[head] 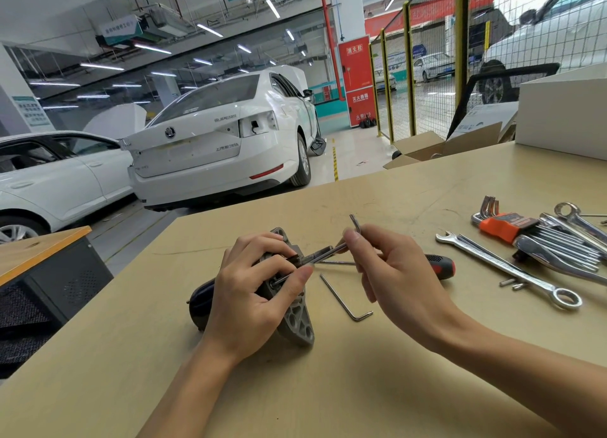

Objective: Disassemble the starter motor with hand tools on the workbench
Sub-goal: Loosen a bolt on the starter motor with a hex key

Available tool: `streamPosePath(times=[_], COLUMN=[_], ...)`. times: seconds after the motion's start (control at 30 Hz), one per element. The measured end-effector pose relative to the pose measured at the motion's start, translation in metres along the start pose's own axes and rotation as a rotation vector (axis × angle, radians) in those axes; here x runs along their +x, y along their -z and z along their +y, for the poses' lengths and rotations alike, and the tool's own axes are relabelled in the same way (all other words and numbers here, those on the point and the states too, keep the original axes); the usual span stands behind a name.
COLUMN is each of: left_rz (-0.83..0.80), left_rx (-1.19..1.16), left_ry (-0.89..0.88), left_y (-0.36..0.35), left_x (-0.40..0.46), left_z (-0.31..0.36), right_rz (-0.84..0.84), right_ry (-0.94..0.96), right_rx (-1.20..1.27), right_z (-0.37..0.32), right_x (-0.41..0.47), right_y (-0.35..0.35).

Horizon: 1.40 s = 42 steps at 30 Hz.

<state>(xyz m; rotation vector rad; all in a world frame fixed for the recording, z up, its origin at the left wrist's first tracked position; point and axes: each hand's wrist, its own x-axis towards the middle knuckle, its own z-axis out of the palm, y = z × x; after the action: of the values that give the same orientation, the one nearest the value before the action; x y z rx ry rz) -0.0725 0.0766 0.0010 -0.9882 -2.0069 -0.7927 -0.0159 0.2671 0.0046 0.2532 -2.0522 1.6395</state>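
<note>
The starter motor [297, 319], with a dark body and a grey cast flange, lies on the tan workbench [328, 388]. My left hand [253, 293] grips it around the flange, thumb and fingers curled over the front. My right hand [391, 273] pinches an L-shaped hex key [331, 251] whose long end points into the motor's front by my left fingertips. The key's short bend sticks up above my right thumb.
A second hex key [345, 301] lies loose just right of the motor. A red-and-black screwdriver [440, 266] lies behind my right hand. Combination wrenches [512, 268], an orange hex key holder [505, 225] and small screws [514, 284] sit at the right. A white box [561, 115] stands far right.
</note>
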Motion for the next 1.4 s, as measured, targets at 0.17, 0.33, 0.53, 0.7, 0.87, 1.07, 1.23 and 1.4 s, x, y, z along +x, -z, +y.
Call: streamPosePath(times=[0.17, 0.33, 0.53, 0.7, 0.87, 1.07, 1.23, 1.4], left_rz=[-0.001, -0.005, -0.009, -0.005, -0.003, -0.005, -0.009, -0.012], left_rx=[0.006, 0.013, 0.012, 0.015, 0.02, 0.011, 0.007, -0.001], left_ry=[0.0, 0.0, 0.003, -0.007, -0.008, -0.008, -0.005, -0.004], left_y=[0.0, 0.0004, 0.0001, 0.0002, -0.0002, -0.0002, 0.0007, 0.0006], left_x=[0.0003, 0.0001, 0.0005, 0.0003, 0.0003, 0.0003, 0.0, 0.0007], left_z=[0.0001, 0.0002, 0.0001, 0.0003, -0.0005, -0.0009, -0.0006, 0.0004], right_rz=[-0.011, -0.019, -0.028, -0.018, -0.013, -0.011, -0.031, -0.025], right_ry=[0.02, 0.021, 0.006, 0.006, -0.013, 0.022, 0.046, 0.023], right_rx=[-0.006, 0.051, 0.14, 0.13, 0.177, 0.214, 0.196, 0.136], right_z=[0.0012, -0.0029, -0.008, -0.0041, -0.0019, -0.0029, -0.0041, -0.0052], right_x=[-0.0002, -0.0023, -0.0035, -0.003, -0.0018, -0.0017, -0.0031, -0.0041], right_y=[0.0012, 0.0014, 0.0017, 0.0012, 0.0008, 0.0005, 0.0016, 0.0011])
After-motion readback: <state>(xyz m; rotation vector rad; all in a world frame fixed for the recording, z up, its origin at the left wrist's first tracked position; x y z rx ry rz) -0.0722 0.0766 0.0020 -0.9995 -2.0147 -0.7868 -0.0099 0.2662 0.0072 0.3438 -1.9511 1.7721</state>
